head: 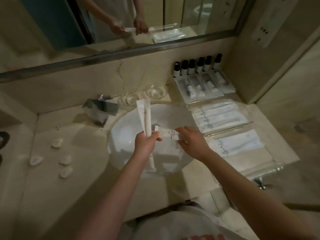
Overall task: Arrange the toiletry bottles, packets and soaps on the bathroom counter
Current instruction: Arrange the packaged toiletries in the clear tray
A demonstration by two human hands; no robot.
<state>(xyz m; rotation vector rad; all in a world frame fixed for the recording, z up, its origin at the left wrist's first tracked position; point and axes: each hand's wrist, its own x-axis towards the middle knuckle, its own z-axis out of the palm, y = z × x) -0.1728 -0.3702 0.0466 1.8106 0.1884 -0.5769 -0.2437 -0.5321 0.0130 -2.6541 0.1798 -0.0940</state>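
Over the white sink, my left hand grips a long white packet that stands nearly upright. My right hand pinches a shorter white packet lying crosswise beside it. Several dark-capped bottles line the back wall at the right. In front of them lie clear packets, then white packets in a clear tray, then more white packets. Several small wrapped soaps lie scattered on the counter left of the sink.
A chrome faucet stands behind the sink at the left. Two glass dishes sit by the back wall. A mirror runs above the counter. A dark object shows at the left edge.
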